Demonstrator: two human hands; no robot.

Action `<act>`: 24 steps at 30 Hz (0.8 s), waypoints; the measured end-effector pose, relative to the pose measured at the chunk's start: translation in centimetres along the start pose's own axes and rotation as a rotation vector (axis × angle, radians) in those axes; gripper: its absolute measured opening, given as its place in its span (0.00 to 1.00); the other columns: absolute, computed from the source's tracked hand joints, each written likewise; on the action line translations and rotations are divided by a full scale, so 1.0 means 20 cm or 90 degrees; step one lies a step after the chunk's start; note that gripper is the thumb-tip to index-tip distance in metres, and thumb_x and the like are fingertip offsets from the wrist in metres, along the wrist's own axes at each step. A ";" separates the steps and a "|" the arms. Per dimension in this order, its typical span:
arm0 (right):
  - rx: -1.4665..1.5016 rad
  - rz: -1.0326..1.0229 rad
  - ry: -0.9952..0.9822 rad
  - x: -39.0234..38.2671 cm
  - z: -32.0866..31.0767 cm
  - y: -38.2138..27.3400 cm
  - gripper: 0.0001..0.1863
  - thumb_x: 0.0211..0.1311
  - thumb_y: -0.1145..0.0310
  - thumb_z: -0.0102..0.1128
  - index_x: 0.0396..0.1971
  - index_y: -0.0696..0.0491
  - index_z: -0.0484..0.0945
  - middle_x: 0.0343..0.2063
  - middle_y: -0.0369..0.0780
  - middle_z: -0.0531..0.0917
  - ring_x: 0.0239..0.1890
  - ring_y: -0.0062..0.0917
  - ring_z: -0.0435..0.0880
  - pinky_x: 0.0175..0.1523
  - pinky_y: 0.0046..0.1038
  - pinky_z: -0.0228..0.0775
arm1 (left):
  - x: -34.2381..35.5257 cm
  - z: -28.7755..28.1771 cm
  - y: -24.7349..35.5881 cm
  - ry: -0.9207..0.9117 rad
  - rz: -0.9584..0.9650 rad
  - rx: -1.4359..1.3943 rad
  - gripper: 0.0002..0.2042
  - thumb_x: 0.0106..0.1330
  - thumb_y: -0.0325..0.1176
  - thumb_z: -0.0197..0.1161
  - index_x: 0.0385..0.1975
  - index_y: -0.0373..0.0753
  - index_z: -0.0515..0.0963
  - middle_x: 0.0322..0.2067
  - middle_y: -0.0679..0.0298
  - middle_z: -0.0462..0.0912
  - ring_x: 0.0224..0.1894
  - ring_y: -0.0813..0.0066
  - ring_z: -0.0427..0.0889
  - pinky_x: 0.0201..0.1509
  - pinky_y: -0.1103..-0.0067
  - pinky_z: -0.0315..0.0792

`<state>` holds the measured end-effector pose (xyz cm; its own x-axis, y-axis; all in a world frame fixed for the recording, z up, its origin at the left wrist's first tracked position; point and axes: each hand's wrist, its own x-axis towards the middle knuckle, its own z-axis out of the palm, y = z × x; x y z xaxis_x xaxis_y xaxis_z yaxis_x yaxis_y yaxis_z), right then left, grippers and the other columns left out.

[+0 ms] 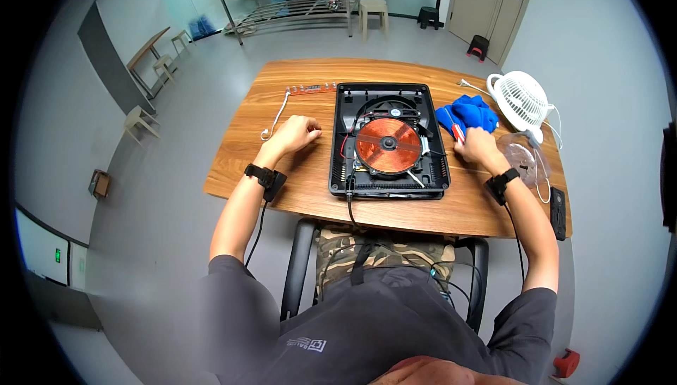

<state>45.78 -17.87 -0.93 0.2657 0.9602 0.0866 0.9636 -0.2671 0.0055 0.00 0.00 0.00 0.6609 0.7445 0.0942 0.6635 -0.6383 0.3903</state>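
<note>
the opened black casing (352, 106) lies on our wooden surface (307, 187), with the copper coil (375, 154) inside it. left of the casing, our left hand (292, 135) is half curled; if its grip is released, we cannot tell. right of the casing are the blue cloth (471, 111) and our right hand (480, 147), which grasps the red-and-white tool (458, 133).

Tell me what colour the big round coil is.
The round coil is copper-orange; the head view shows it best.

Black housing (384, 193) | open, flat | copper coil (405, 148) exposed | red-white tool (458, 133) at right
</note>
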 end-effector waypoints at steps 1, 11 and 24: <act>-0.003 -0.007 -0.020 -0.02 0.02 -0.02 0.24 0.54 0.51 0.68 0.30 0.62 0.86 0.32 0.55 0.87 0.37 0.48 0.88 0.46 0.43 0.82 | 0.00 0.00 -0.02 0.003 -0.011 0.001 0.13 0.66 0.36 0.66 0.43 0.34 0.85 0.38 0.49 0.88 0.42 0.55 0.88 0.50 0.68 0.80; 0.073 -0.010 -0.030 -0.06 0.12 -0.07 0.27 0.56 0.49 0.66 0.32 0.64 0.84 0.34 0.58 0.85 0.38 0.52 0.87 0.46 0.47 0.80 | 0.23 -0.20 -0.37 0.088 -0.073 0.157 0.16 0.63 0.35 0.68 0.48 0.35 0.82 0.47 0.52 0.84 0.51 0.54 0.83 0.57 0.65 0.77; 0.078 -0.014 -0.143 -0.02 0.19 -0.02 0.31 0.67 0.46 0.52 0.40 0.67 0.79 0.36 0.61 0.84 0.41 0.57 0.85 0.50 0.50 0.78 | 0.72 -0.01 -0.60 -0.038 -0.037 0.221 0.31 0.64 0.39 0.70 0.66 0.42 0.69 0.65 0.58 0.73 0.65 0.55 0.72 0.68 0.65 0.70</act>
<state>45.42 -17.82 -4.71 0.2307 0.9634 -0.1364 0.9618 -0.2470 -0.1178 1.52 18.46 -3.16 0.6312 0.7753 0.0229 0.7734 -0.6314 0.0574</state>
